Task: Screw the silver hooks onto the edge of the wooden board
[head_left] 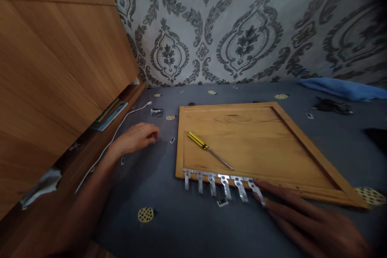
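Note:
A metal hook rail with several hooks lies along the near edge of a framed wooden board, its hooks hanging over the edge. My right hand reaches in from the right, its long fingers closed about the last hook at the rail's right end. On the board rests a screwdriver with a yellow and black handle, its tip close to the rail. My left hand is left of the board, low over the grey cloth, with fingers curled together. Whether something small is pinched in them is hidden.
A wooden cabinet with a low shelf stands at left, a white cable beside it. On the grey cloth lie a small metal item, a dark object and a blue cloth by the patterned wall.

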A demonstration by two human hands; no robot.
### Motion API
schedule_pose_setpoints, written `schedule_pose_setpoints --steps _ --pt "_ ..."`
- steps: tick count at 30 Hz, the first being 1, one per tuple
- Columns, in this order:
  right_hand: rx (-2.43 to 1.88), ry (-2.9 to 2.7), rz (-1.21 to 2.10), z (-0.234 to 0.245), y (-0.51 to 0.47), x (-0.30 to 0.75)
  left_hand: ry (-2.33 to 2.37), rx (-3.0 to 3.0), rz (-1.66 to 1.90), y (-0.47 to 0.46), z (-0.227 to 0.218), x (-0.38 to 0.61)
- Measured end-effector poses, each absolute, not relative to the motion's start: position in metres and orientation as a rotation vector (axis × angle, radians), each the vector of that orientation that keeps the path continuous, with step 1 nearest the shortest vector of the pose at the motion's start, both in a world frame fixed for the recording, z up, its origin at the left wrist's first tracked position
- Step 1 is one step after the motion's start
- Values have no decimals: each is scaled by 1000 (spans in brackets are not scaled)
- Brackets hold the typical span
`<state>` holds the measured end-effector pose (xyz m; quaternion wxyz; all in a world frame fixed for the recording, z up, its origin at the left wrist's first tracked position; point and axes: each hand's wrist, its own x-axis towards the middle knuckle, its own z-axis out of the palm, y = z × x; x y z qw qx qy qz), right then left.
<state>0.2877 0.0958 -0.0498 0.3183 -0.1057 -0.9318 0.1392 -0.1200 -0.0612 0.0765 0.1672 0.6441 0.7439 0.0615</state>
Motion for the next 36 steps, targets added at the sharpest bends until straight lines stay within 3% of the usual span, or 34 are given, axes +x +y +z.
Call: schedule_pose_setpoints --steps 6,12,23,29,36 --pt "-214 -2564 311 -65 101 298 2217 1786 -67 -65 62 -115" --pt "-164 -2534 297 -50 97 290 2273 1776 -115 -65 49 -116" --pt "-198 -2581 294 -22 85 283 2173 2065 246 -76 19 -142" --pt "-242 -2615 365 -24 85 287 2021 2201 546 -63 37 -134" --pt "-225 -2606 418 -21 84 287 1790 2172 547 -35 76 -61"
